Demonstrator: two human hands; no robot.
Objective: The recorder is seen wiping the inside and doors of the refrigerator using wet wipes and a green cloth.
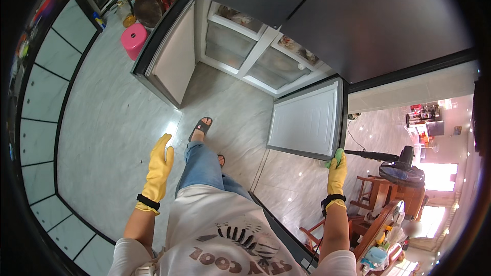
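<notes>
My right hand (337,174), in a yellow rubber glove, grips a green cloth (335,158) against the outer corner of the right lower refrigerator door (303,119). That door stands swung out, its white inner panel facing up towards me. Over the floor on the left hangs my gloved left hand (160,161), fingers apart and holding nothing. The left lower door (174,57) is swung out too. Between the doors, white-framed freezer drawers (230,42) with frosted fronts sit inside the refrigerator. Bagged items (293,45) show in their upper gaps.
A pink plastic stool (134,40) stands beyond the left door, near a jar of amber liquid (129,20). Tiled cabinets (42,101) line the left side. Right of the right door are a black fan (402,168), wooden chairs (362,193) and a cluttered table (378,234).
</notes>
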